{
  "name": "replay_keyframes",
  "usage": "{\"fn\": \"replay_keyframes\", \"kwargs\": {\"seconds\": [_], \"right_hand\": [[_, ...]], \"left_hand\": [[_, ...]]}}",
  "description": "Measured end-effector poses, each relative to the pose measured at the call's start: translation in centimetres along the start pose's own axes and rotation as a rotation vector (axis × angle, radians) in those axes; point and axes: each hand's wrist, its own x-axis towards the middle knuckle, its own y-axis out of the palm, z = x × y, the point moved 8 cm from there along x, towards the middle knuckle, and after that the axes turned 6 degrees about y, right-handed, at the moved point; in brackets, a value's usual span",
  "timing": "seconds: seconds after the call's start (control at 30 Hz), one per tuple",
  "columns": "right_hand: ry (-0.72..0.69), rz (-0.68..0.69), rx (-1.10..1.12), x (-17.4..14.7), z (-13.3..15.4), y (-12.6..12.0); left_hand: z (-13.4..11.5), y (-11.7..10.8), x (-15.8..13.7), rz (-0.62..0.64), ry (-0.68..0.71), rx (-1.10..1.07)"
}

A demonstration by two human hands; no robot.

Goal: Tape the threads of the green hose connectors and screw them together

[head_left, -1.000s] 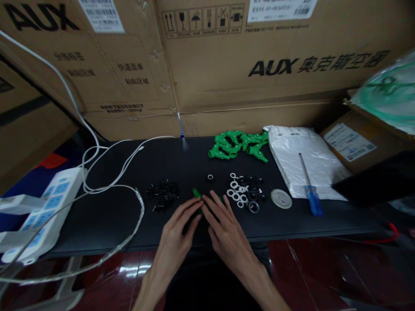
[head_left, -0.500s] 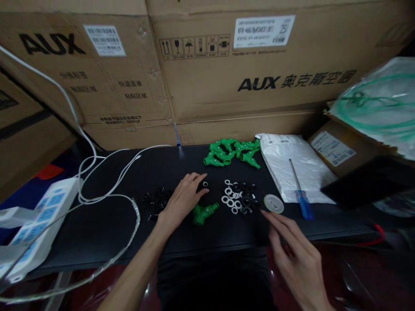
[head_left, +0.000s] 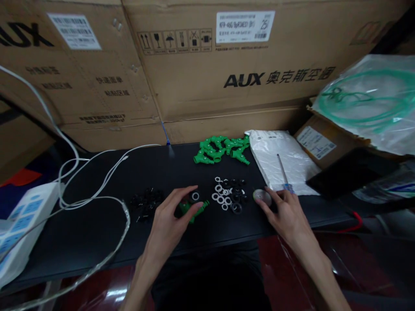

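Observation:
A small black round cap with a pale ring in it [head_left: 195, 196] sits between the thumb and fingers of my left hand [head_left: 173, 207]. Behind that thumb a green Y-shaped fitting [head_left: 201, 208] lies on the black table, partly covered by the hand. My right hand [head_left: 282, 205] grips the rim of a round, flat, silvery disc [head_left: 263, 197] with a greenish edge. Between the hands lie several white rings [head_left: 220, 199] and several black rings [head_left: 236, 208]. Left of my left hand is a heap of small black parts [head_left: 147, 204].
Several green fittings [head_left: 215, 151] lie at the back. A white plastic packet [head_left: 275, 160] carries a screwdriver [head_left: 282, 168] at the right, near a cardboard box [head_left: 314, 140]. White cables [head_left: 97, 194] and a power strip [head_left: 26, 220] occupy the left. Large cartons [head_left: 194, 86] stand behind.
My left hand has closed around the black cap. The right hand has moved forward onto the disc and taken hold of its rim. The view has shifted to the right.

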Motion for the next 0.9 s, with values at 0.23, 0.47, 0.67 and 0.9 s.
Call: {"fn": "replay_keyframes", "kwargs": {"seconds": [0.23,0.47,0.67,0.9], "right_hand": [[0.04,0.074,0.061,1.6,-1.9,1.5],[0.238,0.05,0.243,1.9,-2.5,0.0],[0.258,0.247,0.617,0.8,3.4,-3.7],[0.246,0.783,1.13,-1.6,14.3,-3.4]], "left_hand": [[-0.8,-0.2,-2.4,-0.051,-0.083,-0.135],[-0.7,-0.5,-2.9,-0.061,-0.107,-0.219],[-1.5,-0.9,-3.0,-0.071,-0.063,-0.187],[-2.1,-1.2,-2.9,-0.062,0.017,-0.14]]}}
